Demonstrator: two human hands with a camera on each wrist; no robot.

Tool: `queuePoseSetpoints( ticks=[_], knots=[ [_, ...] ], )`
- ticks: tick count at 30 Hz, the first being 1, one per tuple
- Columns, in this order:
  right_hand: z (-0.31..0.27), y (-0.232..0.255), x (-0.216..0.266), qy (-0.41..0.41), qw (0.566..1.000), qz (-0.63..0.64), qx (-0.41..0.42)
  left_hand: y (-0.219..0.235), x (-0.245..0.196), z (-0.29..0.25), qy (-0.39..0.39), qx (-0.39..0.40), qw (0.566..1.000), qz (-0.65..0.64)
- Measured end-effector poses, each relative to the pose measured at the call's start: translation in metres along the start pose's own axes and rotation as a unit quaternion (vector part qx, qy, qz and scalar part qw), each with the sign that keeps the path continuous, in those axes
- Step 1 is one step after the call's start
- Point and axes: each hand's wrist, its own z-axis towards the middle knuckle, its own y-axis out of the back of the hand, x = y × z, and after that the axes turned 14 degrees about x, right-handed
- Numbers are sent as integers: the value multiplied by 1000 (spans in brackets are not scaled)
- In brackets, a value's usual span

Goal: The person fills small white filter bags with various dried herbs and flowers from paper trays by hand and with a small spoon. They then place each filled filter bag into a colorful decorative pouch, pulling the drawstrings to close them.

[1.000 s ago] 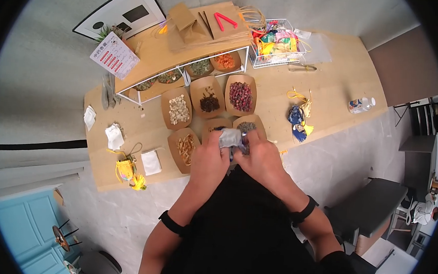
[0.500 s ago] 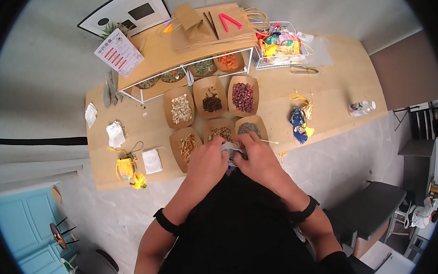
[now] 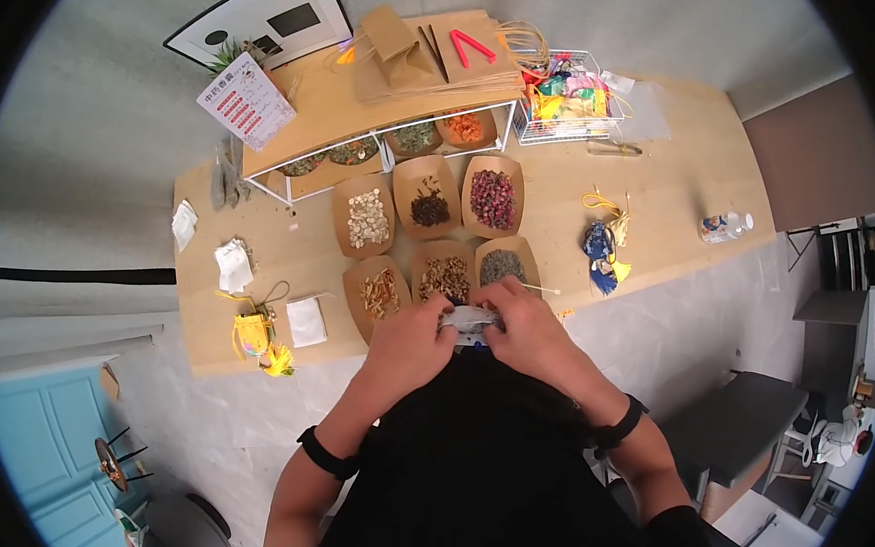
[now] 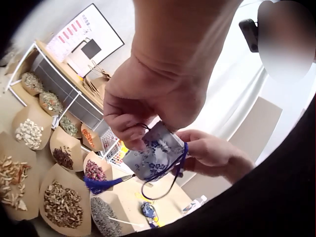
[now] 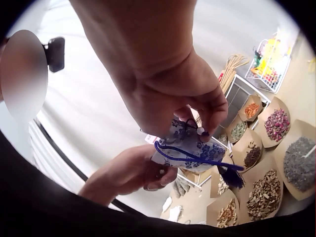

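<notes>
Both hands hold a small silver-white drawstring pouch [image 3: 470, 322] with blue flowers, in front of the body at the table's near edge. The left hand [image 3: 405, 344] pinches one side of the pouch near its top. On the other side, the fingers of the right hand [image 3: 536, 338] grip its edge. In the left wrist view a blue cord [image 4: 170, 182] loops down from the pouch and a blue tassel [image 4: 101, 184] hangs off it. A pale bead [image 5: 200, 131] shows by the right fingers in the right wrist view. The pouch's contents are hidden.
Just beyond the hands stand paper trays of chopped brown pieces [image 3: 444, 277], grey dried buds [image 3: 503, 268] and dried rosebuds [image 3: 493, 199]. A yellow pouch [image 3: 251, 334] and white packet [image 3: 305, 322] lie left, a blue pouch [image 3: 599, 245] right. A wire basket [image 3: 566, 136] stands behind.
Both hands have drawn slightly down toward the body with the pouch, which now lies flatter between them. The tray of chopped brown pieces has come into fuller view.
</notes>
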Motion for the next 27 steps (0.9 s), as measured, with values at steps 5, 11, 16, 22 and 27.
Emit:
queuePoseSetpoints(
  ticks=[5,11,16,22,27],
  knots=[
    [0,8,7,10,999,50,11,11,1,-11,-6,28,997,-70],
    [-20,44,42,35,975,193,103,29,24,-26,-210,100,952,-197],
    [-26,54,56,-2,962,216,166,19,9,-28,-234,221,891,-320],
    [-37,56,58,223,974,38,-13,19,2,-37,-200,253,894,-311],
    [-39,56,67,176,979,-95,43,16,0,-39,-225,233,903,-282]
  ],
)
